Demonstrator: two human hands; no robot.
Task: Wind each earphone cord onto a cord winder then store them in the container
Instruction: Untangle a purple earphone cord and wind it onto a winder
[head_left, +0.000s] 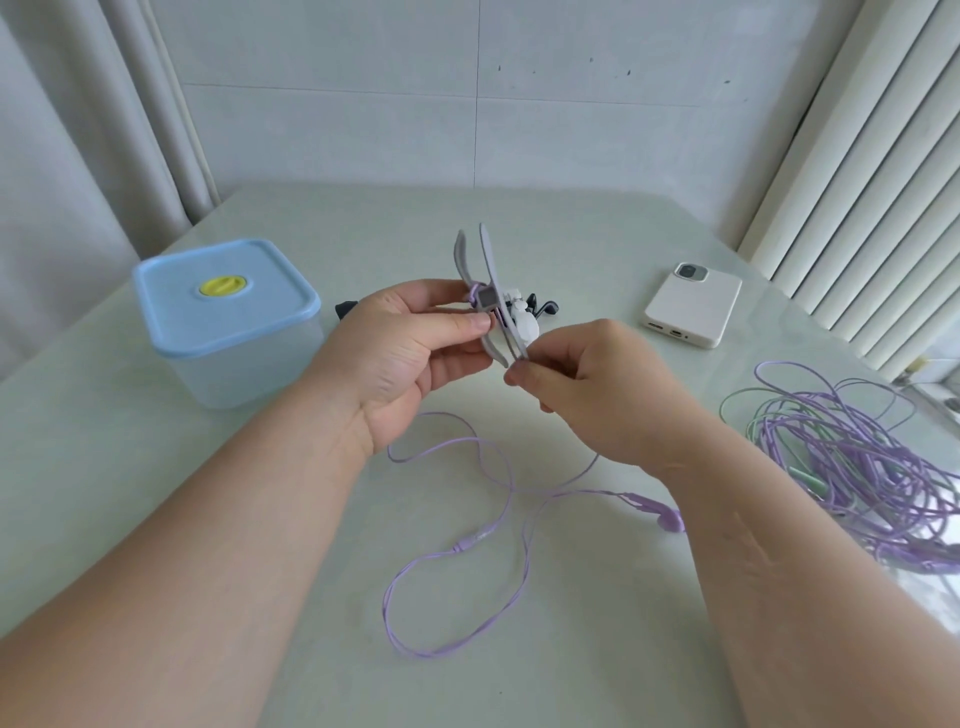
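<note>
Cord winder (485, 291): grey, soft-looking material w/ two long curved wing-like flaps and a small square hub; held upright above table centre. Purple cord looped at hub.

L hand (410, 348): closed on winder, thumb and fingers pinching hub area from the left. R hand (587, 384): fingertips pinched shut on lower tip of one flap; whether cord is also in the pinch, cannot tell.

Earphone cord (511, 499): thin, smooth, lilac; trails down from hands in loose loops on table (571, 649), earbuds lying right of the loops, under R forearm.

Container (228, 322): square, translucent plastic, rounded corners, light-blue lid on w/ yellow round knob; left of L hand, apart.

Tangled pile of cords (852, 467): purple w/ some green, far right. White phone (693, 306) face down, beyond R hand.
</note>
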